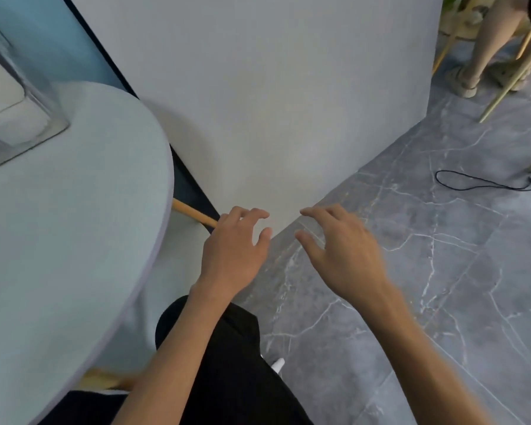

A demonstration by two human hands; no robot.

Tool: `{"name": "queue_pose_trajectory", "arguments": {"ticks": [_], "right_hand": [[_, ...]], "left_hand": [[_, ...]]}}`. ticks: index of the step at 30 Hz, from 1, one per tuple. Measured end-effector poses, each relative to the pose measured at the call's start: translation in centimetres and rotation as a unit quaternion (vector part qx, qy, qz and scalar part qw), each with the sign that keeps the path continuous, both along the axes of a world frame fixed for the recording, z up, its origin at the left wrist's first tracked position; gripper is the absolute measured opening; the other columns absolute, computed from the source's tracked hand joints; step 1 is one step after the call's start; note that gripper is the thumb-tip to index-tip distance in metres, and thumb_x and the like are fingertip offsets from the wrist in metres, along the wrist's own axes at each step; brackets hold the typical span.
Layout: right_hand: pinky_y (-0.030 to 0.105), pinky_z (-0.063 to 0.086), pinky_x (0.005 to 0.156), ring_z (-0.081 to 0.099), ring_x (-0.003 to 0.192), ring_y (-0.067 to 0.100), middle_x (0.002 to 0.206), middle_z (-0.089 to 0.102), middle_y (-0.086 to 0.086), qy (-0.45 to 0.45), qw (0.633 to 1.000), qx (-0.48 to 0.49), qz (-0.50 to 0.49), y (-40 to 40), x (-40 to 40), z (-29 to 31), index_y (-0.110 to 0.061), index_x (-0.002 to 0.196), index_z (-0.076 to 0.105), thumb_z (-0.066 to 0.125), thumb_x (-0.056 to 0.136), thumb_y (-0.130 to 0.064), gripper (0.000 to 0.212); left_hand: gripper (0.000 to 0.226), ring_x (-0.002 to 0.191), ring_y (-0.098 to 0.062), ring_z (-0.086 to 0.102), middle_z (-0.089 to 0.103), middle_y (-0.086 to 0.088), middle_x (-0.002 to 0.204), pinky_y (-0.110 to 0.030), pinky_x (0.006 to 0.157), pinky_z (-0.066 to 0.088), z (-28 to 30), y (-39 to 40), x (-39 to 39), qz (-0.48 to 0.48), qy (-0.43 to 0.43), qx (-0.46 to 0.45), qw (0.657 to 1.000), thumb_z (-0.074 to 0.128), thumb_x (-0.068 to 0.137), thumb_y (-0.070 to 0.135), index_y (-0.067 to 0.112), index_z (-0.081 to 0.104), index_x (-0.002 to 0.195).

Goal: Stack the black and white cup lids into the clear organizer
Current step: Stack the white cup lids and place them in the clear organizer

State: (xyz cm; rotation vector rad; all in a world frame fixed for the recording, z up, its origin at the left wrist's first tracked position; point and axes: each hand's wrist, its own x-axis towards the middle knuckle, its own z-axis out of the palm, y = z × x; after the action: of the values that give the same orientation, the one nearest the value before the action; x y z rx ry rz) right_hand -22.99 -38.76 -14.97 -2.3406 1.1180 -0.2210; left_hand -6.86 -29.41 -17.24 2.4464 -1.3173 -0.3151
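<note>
The clear organizer (16,96) stands at the far left on the pale round table (74,240), partly cut off by the frame edge. No black or white lids can be made out in view. My left hand (233,253) hovers off the table's right edge, over the floor, fingers apart and holding nothing. My right hand (341,253) hangs beside it to the right, fingers also spread and empty. Both hands are well away from the organizer.
A grey backdrop sheet (273,102) curves down onto the marble-patterned floor (411,286). Wooden table legs (193,214) show under the table edge. At the top right another person's legs (491,47) stand by a gold-legged stool. A black cable (478,180) lies on the floor.
</note>
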Motion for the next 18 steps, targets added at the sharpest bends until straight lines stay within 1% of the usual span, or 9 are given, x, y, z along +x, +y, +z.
{"name": "queue_pose_trajectory", "arguments": {"ticks": [4, 8, 13, 18], "right_hand": [[0.033, 0.045, 0.094, 0.051, 0.125, 0.018, 0.138, 0.054, -0.008, 0.001, 1.0, 0.018, 0.006, -0.5, 1.6, -2.7, -0.033, 0.142, 0.052, 0.05, 0.102, -0.046, 0.042], [0.031, 0.044, 0.095, 0.053, 0.124, 0.019, 0.14, 0.053, -0.007, 0.005, 1.0, 0.022, 0.012, -1.2, 3.8, -5.2, -0.032, 0.143, 0.051, 0.05, 0.102, -0.045, 0.042], [0.032, 0.045, 0.091, 0.054, 0.122, 0.019, 0.139, 0.053, -0.007, 0.009, 0.999, 0.021, 0.023, -2.6, 6.4, -8.9, -0.033, 0.142, 0.051, 0.049, 0.103, -0.046, 0.042], [0.032, 0.044, 0.086, 0.052, 0.124, 0.018, 0.14, 0.052, -0.009, 0.01, 0.999, 0.032, 0.026, -3.7, 9.1, -13.2, -0.035, 0.141, 0.051, 0.049, 0.102, -0.047, 0.041]], "left_hand": [[0.033, 0.119, -0.015, 0.054, 0.056, 0.006, 0.135, -0.03, 0.086, 0.051, -2.0, -0.5, 1.5, -0.001, 0.01, 0.027, 1.0, 0.051, 0.104, 0.041, 0.036, 0.057, 0.135], [0.034, 0.121, -0.016, 0.052, 0.055, 0.004, 0.135, -0.025, 0.082, 0.044, -4.2, -0.7, 3.4, -0.01, 0.009, 0.071, 0.997, 0.052, 0.104, 0.041, 0.035, 0.054, 0.138], [0.035, 0.122, -0.014, 0.049, 0.056, 0.007, 0.133, -0.025, 0.082, 0.039, -6.9, -0.4, 6.4, -0.002, 0.01, 0.094, 0.996, 0.052, 0.104, 0.041, 0.035, 0.053, 0.138], [0.039, 0.125, -0.014, 0.049, 0.054, 0.009, 0.138, -0.028, 0.086, 0.043, -9.9, -1.4, 9.1, -0.025, 0.028, 0.144, 0.989, 0.049, 0.104, 0.043, 0.039, 0.049, 0.143]]}}
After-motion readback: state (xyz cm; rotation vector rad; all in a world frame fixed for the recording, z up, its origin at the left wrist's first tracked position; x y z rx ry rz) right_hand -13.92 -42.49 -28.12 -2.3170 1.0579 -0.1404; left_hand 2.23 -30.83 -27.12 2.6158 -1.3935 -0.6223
